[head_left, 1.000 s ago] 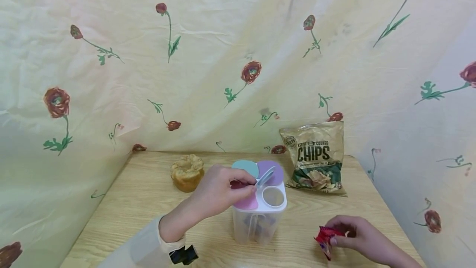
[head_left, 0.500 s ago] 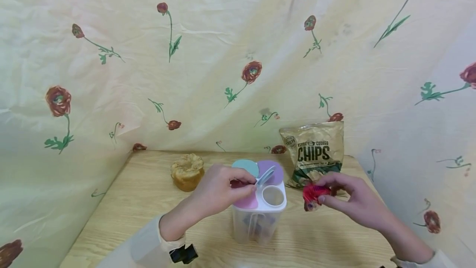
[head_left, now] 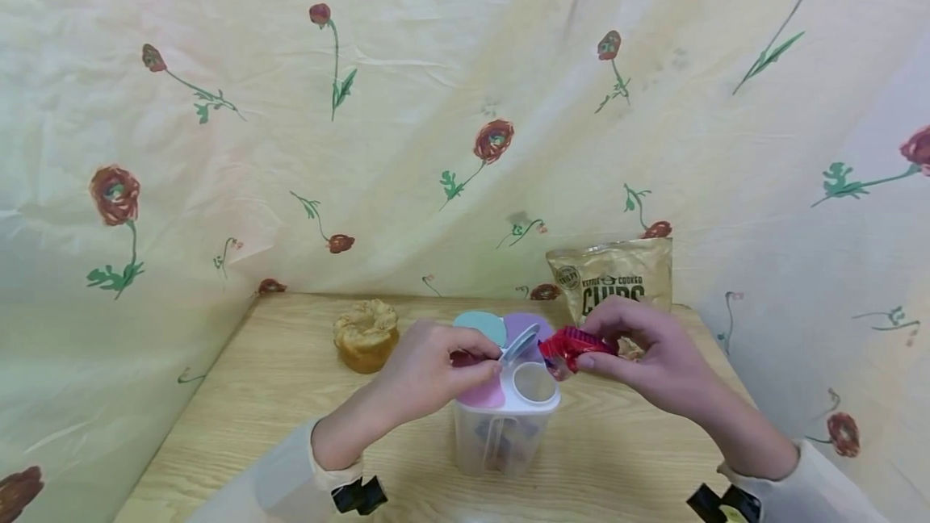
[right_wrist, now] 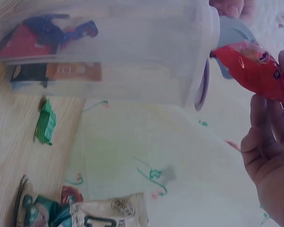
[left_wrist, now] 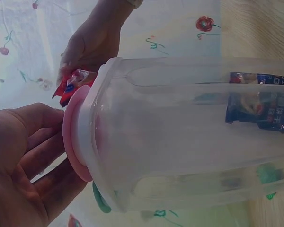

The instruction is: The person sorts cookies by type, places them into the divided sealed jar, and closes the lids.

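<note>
A clear plastic storage container (head_left: pixel 472 442) stands upright on the table, its white top (head_left: pixel 512 403) fitted with teal, purple and pink flip lids. Over the front right, a light blue flip lid (head_left: pixel 525 339) is raised beside a round uncovered hole. My left hand (head_left: pixel 429 366) pinches that raised lid between thumb and fingers. A red snack packet (head_left: pixel 570 348) is held by my right hand (head_left: pixel 657 353), its tip right at the edge of the hole. Through the walls show a dark blue packet (left_wrist: pixel 246 106) and a red packet (right_wrist: pixel 26 45) at the bottom.
Behind my right hand a kettle-cooked chips bag (head_left: pixel 654 269) stands at the table's back right. A ring-shaped bread (head_left: pixel 366 337) sits left of the container. In the right wrist view, a small green packet (right_wrist: pixel 46 123) lies on the table. Flowered cloth (head_left: pixel 407 144) hangs behind.
My right hand has lifted the red packet from low over the table at the right and carried it left to the hole. My left hand keeps its place at the raised lid.
</note>
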